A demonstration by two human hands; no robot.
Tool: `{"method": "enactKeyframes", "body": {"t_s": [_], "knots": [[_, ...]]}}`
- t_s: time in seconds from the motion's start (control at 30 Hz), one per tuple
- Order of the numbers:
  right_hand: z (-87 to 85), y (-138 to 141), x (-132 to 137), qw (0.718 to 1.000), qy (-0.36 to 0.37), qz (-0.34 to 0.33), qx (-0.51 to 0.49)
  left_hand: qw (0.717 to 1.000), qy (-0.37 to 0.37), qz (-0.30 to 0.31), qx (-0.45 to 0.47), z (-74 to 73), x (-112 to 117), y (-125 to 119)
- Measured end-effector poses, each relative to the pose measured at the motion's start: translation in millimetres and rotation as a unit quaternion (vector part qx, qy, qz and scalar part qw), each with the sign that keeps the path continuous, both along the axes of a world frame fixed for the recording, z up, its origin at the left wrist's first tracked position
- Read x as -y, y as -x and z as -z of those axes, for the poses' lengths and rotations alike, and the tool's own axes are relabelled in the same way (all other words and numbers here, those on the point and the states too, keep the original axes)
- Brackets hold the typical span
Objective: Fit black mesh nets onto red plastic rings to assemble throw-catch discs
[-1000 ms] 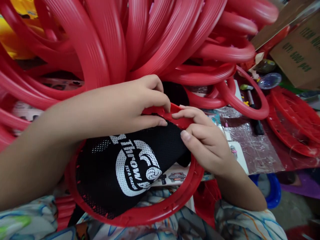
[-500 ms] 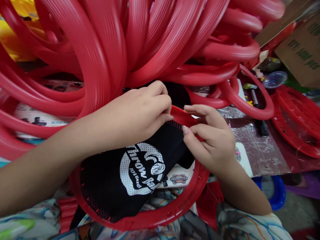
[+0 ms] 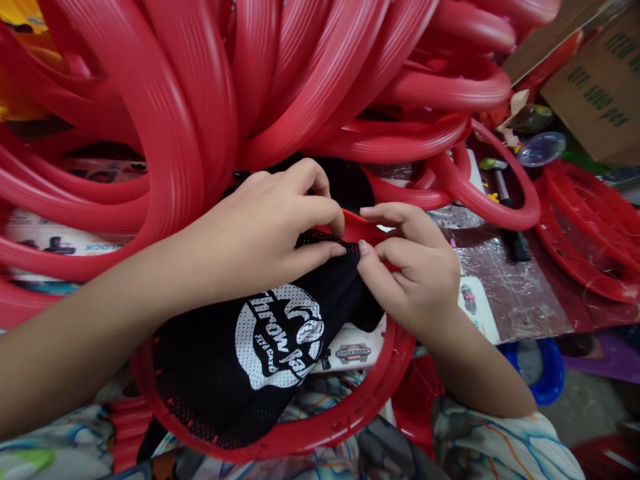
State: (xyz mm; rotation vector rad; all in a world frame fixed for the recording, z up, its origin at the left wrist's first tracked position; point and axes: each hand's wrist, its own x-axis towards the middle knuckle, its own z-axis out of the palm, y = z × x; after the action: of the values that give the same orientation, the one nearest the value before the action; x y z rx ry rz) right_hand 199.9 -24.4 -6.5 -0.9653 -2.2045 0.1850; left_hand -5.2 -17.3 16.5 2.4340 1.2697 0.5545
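Note:
A black mesh cloth (image 3: pixel 210 373) with a white round "Throw Ball" print lies across a red plastic ring (image 3: pixel 320 433) near my lap. My left hand (image 3: pixel 295 220) reaches over from the left, its thumb and index finger closed round the cloth's edge by the ring's far rim. Beside it, my right hand (image 3: pixel 417 263) pinches the same edge with its thumb tip, the middle finger curled at the rim and the index finger stretched above. The ring's left side is covered by the cloth, and part of the far rim is hidden behind my fingers.
A large heap of ribbed red tubes (image 3: pixel 320 87) bent into rings fills the far side. At right are flat red rings (image 3: pixel 590 227), a cardboard box (image 3: pixel 595 93), a black-handled tool (image 3: pixel 517 243) and a blue ring (image 3: pixel 547 373). Printed cards (image 3: pixel 353 347) lie beneath.
My left index finger has uncurled and lifted a little from the thumb, showing mesh between them. My right hand keeps its hold at the rim. The whole view has shifted slightly.

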Motion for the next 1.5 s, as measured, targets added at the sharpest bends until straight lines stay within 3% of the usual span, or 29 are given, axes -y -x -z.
{"method": "enactKeyframes", "body": {"t_s": [0.43,1.03,1.5], "knots": [[0.5,0.5,-0.5,1.0,0.008,0.003,-0.001,0.996,0.042,-0.048,0.059,7.4,-4.5,-3.6],[-2.0,-1.3,-1.9,1.0,0.013,0.006,0.01,0.997,0.051,-0.046,0.038,5.8,-5.5,-3.3],[-1.5,-2.5,-3.7,0.999,0.026,0.017,0.017,0.996,0.051,-0.024,0.072,6.3,-3.6,-2.5]]}}
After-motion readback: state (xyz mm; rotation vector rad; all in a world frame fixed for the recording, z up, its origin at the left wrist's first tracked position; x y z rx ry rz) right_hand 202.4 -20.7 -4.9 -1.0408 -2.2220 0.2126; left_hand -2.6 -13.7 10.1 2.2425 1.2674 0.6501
